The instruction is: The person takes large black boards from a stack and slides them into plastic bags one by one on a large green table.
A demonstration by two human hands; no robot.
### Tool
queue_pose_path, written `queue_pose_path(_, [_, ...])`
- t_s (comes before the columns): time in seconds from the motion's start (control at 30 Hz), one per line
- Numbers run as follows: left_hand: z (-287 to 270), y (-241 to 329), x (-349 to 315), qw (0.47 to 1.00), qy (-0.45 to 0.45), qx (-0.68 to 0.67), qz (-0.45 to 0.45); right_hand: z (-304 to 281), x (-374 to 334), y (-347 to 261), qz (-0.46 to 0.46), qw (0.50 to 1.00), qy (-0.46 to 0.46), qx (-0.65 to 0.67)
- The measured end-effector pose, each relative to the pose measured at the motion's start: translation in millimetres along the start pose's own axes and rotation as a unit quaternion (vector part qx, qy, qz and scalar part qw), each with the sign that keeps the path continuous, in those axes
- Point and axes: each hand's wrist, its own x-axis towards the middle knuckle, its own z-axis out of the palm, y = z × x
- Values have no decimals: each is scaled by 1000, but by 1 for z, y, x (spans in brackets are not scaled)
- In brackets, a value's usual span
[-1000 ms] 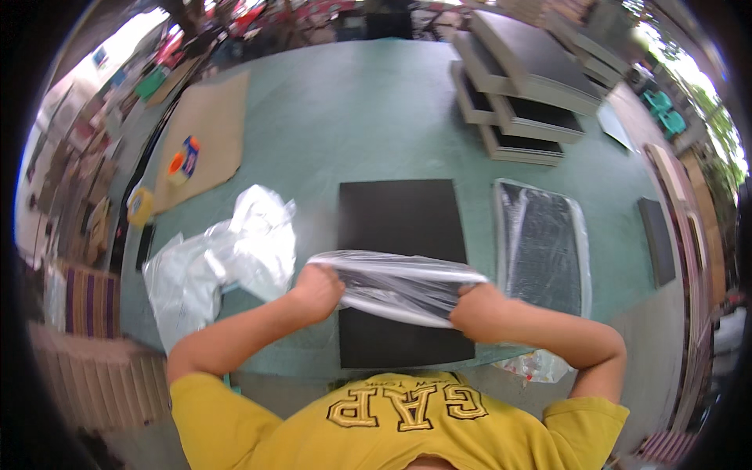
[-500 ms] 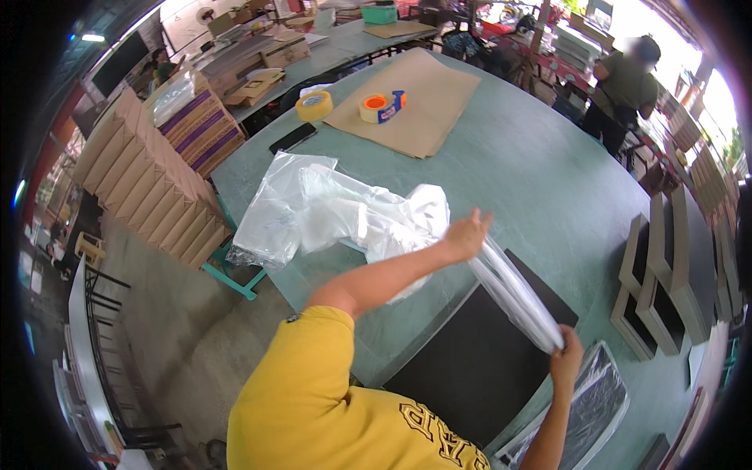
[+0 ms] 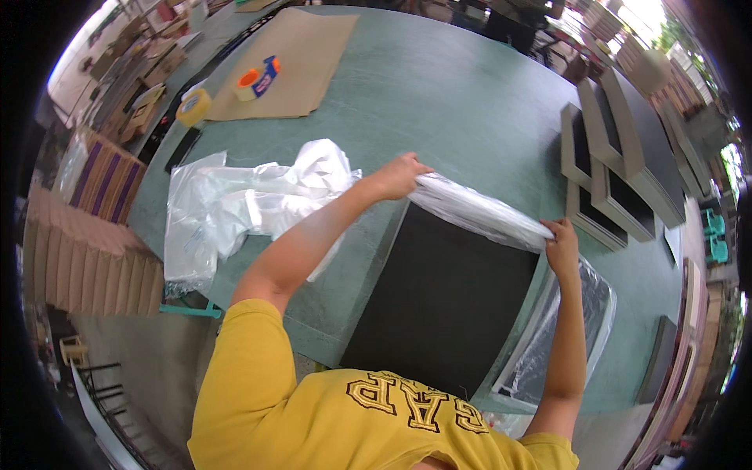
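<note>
A gathered clear plastic bag stretches between my two hands across the far edge of a flat black panel. My left hand pinches its left end, and my right hand grips the right end near the panel's far right corner. The panel lies flat on the green table, its near edge close to my body. Left of it rests a crumpled heap of clear plastic bags. Beside my right forearm lies another dark panel wrapped in clear plastic.
Brown paper lies at the far left with a tape dispenser, a yellow tape roll and a black phone. Black-faced boxy panels are stacked at right. Folded cardboard stands off the table's left side.
My left hand has gripped the bag's loose end. Both hands have brought the bag over the panel's far edge. My view has turned, and the panel now lies more squarely before me.
</note>
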Motion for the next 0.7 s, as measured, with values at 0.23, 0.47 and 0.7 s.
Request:
queue_pose_path(0.23, [-50,61,-7,995,73,-31,59,-28,-25,-3,-10,999,37,27])
queue_pose_path(0.47, [-127,97,-24,959,-11,-276,-72,-87,-21,-10,92,843,-2,529])
queue_pose_path(0.7, [-38,41,-95,639,-116,-753,-104,-10,-106,40,273,691,-30,669])
